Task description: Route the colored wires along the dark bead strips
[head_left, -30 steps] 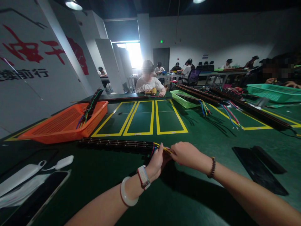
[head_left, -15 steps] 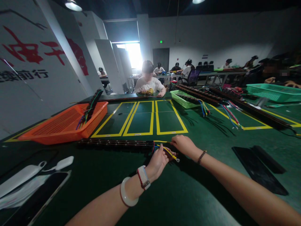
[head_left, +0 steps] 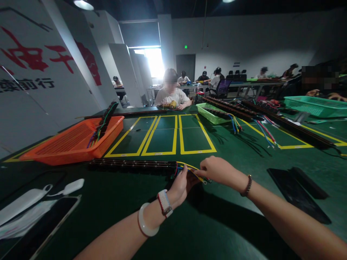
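A long dark cable bundle (head_left: pixel 132 165) lies across the green table (head_left: pixel 227 155) in front of me, ending at the right in loose coloured wires (head_left: pixel 189 169), yellow, blue and red. My left hand (head_left: pixel 182 185) grips the wires where they leave the bundle. My right hand (head_left: pixel 217 169) pinches the wire ends just to the right of it. A white bangle and a watch sit on my left wrist, a bead bracelet on my right.
An orange basket (head_left: pixel 67 144) holding another bundle stands at the left. Yellow tape rectangles (head_left: pixel 168 139) mark the table's middle. A light green tray (head_left: pixel 210 115), more bundles and a green basket (head_left: pixel 316 105) lie at the right. Black pads (head_left: pixel 295 191) lie near my right arm. Other people sit behind.
My right hand let go near the left hand, reached forward along the wires, then came back a little and closed on their ends. The left hand stayed in place.
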Available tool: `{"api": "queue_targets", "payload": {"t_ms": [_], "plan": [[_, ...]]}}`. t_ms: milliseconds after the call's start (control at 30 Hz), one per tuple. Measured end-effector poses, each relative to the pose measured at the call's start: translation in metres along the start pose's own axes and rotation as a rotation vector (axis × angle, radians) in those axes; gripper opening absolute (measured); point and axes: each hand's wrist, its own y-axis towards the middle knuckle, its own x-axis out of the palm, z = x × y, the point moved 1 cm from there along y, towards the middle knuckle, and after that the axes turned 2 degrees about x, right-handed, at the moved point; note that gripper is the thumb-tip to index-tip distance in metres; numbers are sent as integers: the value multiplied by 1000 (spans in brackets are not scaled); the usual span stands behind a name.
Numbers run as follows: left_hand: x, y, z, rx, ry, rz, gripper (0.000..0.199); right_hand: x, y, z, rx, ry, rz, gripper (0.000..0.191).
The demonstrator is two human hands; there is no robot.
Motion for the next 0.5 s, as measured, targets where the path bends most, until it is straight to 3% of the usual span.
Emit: {"api": "queue_targets", "payload": {"t_ms": [100, 233, 500], "plan": [[1, 0, 0, -5, -6, -8, 33, 13, -2, -10, -18, -94, -90, 37], [0, 1, 0, -3, 5, -8, 32, 17, -1, -8, -34, -105, -117, 27], [1, -3, 1, 28, 92, -45, 31, 12, 10, 9, 65, -169, 17, 36]]}}
